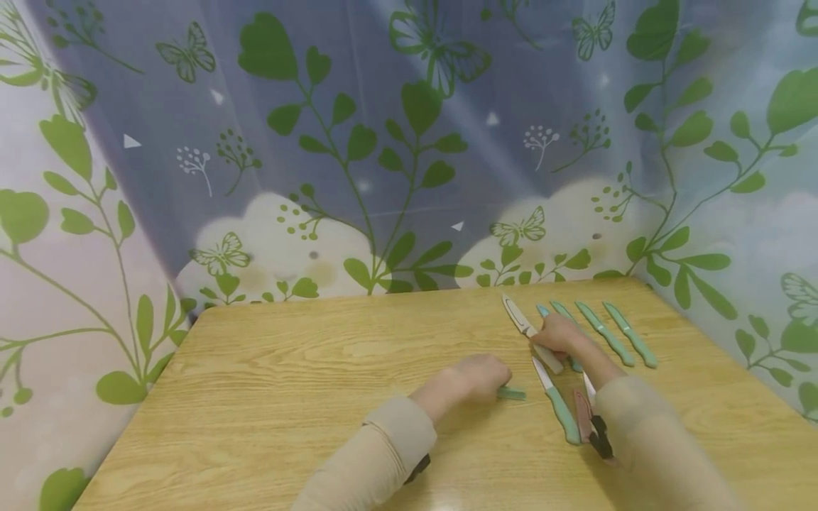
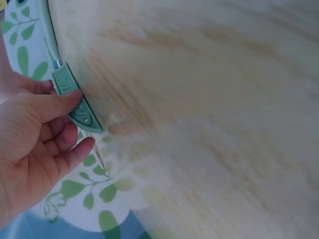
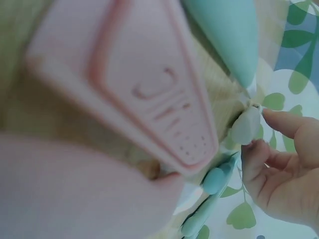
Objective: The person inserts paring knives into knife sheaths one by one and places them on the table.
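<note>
My left hand (image 1: 478, 377) is low over the middle right of the table, pinching a green knife sheath (image 2: 64, 79) with raised lettering between thumb and fingers. A green handle (image 2: 46, 25) shows past the sheath's upper end in the left wrist view; whether they join I cannot tell. To its right lies a green-handled knife (image 1: 562, 417) with a bare blade. My right hand (image 1: 560, 335) pinches the cream handle (image 3: 247, 125) of a knife whose blade end (image 1: 516, 316) wears a cream cover. Beneath the right forearm is a pink sheath (image 1: 582, 417), large and blurred in the right wrist view.
Two green knives (image 1: 603, 333) (image 1: 630, 335) lie slanted, side by side, at the right. Another green knife (image 1: 561, 309) and a blue one (image 1: 543, 311) are partly hidden behind the right hand. A patterned curtain (image 1: 409, 142) hangs along the table's back edge.
</note>
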The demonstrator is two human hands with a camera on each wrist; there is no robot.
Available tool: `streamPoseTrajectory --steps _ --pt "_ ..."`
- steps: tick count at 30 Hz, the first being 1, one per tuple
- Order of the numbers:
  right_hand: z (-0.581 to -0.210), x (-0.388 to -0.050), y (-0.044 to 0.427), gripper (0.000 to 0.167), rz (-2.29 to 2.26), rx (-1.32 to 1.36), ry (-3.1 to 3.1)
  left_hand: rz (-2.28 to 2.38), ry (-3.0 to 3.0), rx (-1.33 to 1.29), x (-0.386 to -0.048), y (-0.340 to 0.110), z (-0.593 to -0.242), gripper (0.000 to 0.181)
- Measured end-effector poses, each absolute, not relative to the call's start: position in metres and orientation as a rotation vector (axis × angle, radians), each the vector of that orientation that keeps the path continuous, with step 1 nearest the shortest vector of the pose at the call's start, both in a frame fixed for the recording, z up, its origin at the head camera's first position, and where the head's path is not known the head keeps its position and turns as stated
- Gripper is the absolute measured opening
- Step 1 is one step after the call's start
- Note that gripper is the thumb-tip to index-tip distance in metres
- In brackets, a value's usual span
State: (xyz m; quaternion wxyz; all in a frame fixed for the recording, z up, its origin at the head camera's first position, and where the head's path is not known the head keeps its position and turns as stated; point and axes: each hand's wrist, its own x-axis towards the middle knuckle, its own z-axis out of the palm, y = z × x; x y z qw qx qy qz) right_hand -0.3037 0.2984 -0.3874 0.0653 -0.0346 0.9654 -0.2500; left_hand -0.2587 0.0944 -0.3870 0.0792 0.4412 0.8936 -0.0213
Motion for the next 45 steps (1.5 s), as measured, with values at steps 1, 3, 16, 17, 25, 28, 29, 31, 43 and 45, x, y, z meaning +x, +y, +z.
streamPoseTrajectory --steps 1,3,16,17,25,28,29,31,43,45 --pt "-0.387 -0.302 0.3 0.04 -0.763 -0.112 2.92 -0.057 2.674 1.318 -0.259 0.094 -0.388 0.011" --pt "-0.385 -0.297 0.302 0.043 -0.765 -0.136 2.942 -0.045 2.677 1.313 -0.26 0.091 -0.389 0.011" --pt "-0.366 -0.251 0.3 0.022 -0.649 -0.377 2.894 0.112 2.761 1.314 -0.275 0.063 -0.388 0.02" --pt "-0.365 -0.249 0.299 0.021 -0.637 -0.388 2.874 0.135 2.76 1.302 -0.275 0.061 -0.388 0.019" --pt "-0.37 -0.242 0.291 0.032 -0.627 -0.327 2.843 0.191 2.757 1.254 -0.28 0.051 -0.383 0.015" --pt "-0.373 -0.242 0.29 0.034 -0.635 -0.302 2.836 0.201 2.752 1.236 -0.28 0.048 -0.381 0.018" --pt "-0.373 -0.242 0.29 0.035 -0.644 -0.295 2.827 0.204 2.754 1.229 -0.279 0.047 -0.381 0.018" --pt "-0.374 -0.241 0.289 0.036 -0.658 -0.29 2.816 0.206 2.769 1.214 -0.28 0.047 -0.381 0.016" --pt "-0.377 -0.231 0.278 0.025 -0.583 -0.417 2.863 0.214 2.835 1.196 -0.283 0.045 -0.382 0.012" --pt "-0.378 -0.23 0.275 0.019 -0.567 -0.423 2.875 0.219 2.842 1.185 -0.283 0.045 -0.383 0.011"
